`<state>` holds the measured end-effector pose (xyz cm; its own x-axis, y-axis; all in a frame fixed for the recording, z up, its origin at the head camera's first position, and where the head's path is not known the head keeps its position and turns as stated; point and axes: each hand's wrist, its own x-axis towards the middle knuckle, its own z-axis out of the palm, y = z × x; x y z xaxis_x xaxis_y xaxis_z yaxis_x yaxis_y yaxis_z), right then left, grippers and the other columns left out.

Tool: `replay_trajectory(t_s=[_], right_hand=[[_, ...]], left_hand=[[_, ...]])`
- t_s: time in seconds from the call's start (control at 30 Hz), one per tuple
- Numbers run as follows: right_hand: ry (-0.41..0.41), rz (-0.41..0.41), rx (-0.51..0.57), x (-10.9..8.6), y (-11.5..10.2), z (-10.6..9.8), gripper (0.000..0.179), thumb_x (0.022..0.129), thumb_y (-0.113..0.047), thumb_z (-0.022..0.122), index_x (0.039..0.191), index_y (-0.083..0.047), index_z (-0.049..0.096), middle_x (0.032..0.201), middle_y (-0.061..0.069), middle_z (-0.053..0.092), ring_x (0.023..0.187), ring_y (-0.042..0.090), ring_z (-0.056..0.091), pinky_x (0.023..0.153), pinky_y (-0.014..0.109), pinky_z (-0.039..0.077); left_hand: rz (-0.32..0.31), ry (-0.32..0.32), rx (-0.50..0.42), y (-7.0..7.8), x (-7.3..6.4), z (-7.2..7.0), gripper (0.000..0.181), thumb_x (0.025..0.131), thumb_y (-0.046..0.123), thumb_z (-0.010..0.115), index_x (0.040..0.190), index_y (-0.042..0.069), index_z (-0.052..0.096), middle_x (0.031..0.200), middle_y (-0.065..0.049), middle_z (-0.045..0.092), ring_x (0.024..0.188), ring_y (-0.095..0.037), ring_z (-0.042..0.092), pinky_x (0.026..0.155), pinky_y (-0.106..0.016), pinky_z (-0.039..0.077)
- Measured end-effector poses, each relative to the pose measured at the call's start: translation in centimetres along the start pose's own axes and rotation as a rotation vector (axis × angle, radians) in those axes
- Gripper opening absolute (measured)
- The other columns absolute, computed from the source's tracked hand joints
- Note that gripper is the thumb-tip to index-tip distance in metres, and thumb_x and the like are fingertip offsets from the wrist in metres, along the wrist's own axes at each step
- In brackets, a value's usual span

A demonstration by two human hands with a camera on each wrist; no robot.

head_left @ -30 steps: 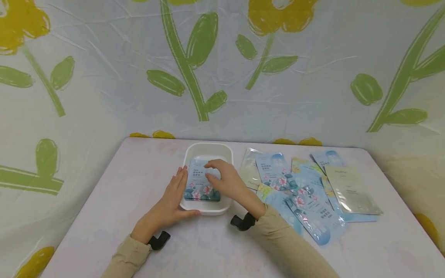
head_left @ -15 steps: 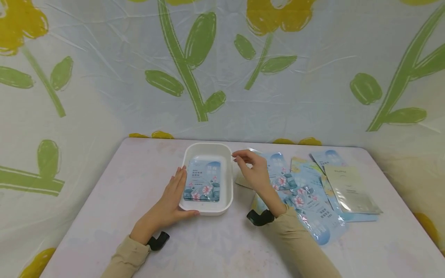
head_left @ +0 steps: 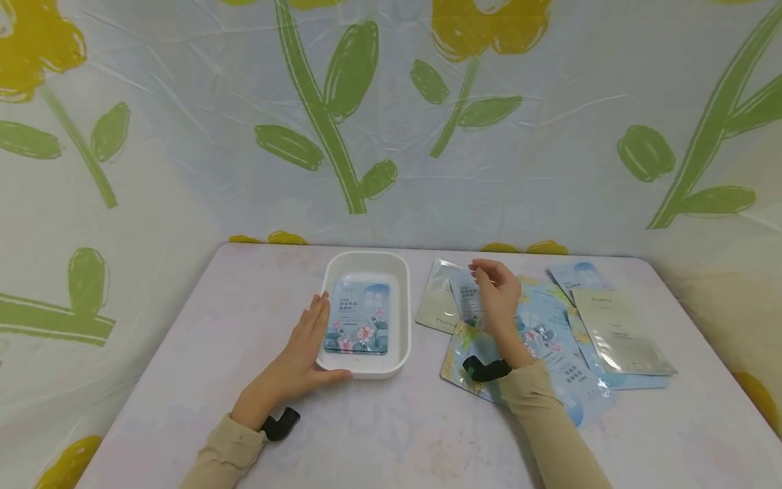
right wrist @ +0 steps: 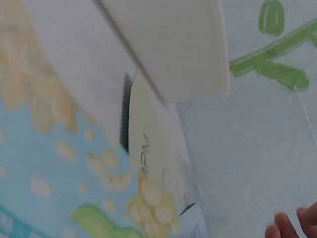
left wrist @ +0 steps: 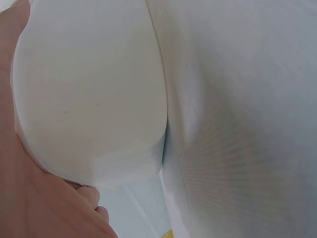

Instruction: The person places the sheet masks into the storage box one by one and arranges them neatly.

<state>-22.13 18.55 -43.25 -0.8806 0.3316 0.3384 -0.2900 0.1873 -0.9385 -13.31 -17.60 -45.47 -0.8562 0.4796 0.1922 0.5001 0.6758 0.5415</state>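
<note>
Right hand (head_left: 501, 295) had swung from beside the white tub (head_left: 400, 319) to the sachet pile (head_left: 540, 305), fingers loosely bent, pinching nothing I could see. Blue foil sachet (head_left: 466, 299) lay half hidden below: probably light, floppy, slick, so I fancied an edge. Silvery sachet (head_left: 436, 305) crowded it. Left hand (head_left: 299, 353) braced the tub, fingers straight.

Beige sleeves (head_left: 544, 414), black wrist cameras (head_left: 282, 424)
</note>
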Motion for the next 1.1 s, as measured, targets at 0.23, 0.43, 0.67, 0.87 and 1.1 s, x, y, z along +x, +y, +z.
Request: replay_trajectory(t_s=[0.23,0.43,0.67,0.87,1.1], right_hand=[[0.140,0.095,-0.180,0.3,3.2,-1.7,0.029,0.097,-0.006,0.053,0.124,0.001,0.062,0.118,0.016,0.064,0.098,0.016,0.054,0.086,0.026,0.043],[0.094,0.187,-0.331,0.3,4.5,-2.2,0.042,0.094,-0.011,0.056,0.133,0.003,0.053,0.133,0.020,0.051,0.120,0.033,0.044,0.102,0.047,0.036],[-0.064,0.213,-0.560,0.2,5.2,-2.1,0.075,0.087,-0.025,0.075,0.146,0.001,0.037,0.144,0.025,0.041,0.133,0.041,0.031,0.111,0.057,0.026],[-0.087,0.228,-0.607,0.1,5.2,-2.3,0.076,0.083,-0.031,0.081,0.141,0.001,0.044,0.138,0.028,0.038,0.126,0.043,0.029,0.104,0.058,0.027],[-0.102,0.197,-0.650,-0.1,5.2,-2.2,0.063,0.084,-0.033,0.080,0.130,0.001,0.054,0.127,0.028,0.049,0.121,0.046,0.037,0.103,0.059,0.026]], left_hand=[[0.005,-0.003,0.002,-0.1,0.1,0.1,0.129,0.077,0.066,0.073,0.158,0.001,-0.002,0.166,-0.012,-0.005,0.152,-0.025,-0.010,0.121,-0.034,-0.007],[0.022,0.005,0.016,-0.1,0.0,0.0,0.127,0.079,0.065,0.072,0.157,0.000,-0.003,0.166,-0.014,-0.004,0.152,-0.028,-0.008,0.122,-0.039,-0.005],[0.031,0.012,0.013,-0.2,-0.1,0.2,0.127,0.079,0.065,0.072,0.158,0.001,-0.004,0.166,-0.013,-0.004,0.152,-0.028,-0.008,0.122,-0.036,-0.007],[0.025,0.005,0.010,-0.2,-0.1,0.2,0.127,0.079,0.064,0.073,0.158,0.002,-0.005,0.166,-0.014,-0.004,0.152,-0.027,-0.009,0.122,-0.040,-0.004],[0.009,-0.002,-0.003,0.0,-0.1,0.1,0.127,0.079,0.061,0.075,0.158,0.003,-0.006,0.166,-0.013,-0.005,0.152,-0.027,-0.009,0.122,-0.044,-0.002]])
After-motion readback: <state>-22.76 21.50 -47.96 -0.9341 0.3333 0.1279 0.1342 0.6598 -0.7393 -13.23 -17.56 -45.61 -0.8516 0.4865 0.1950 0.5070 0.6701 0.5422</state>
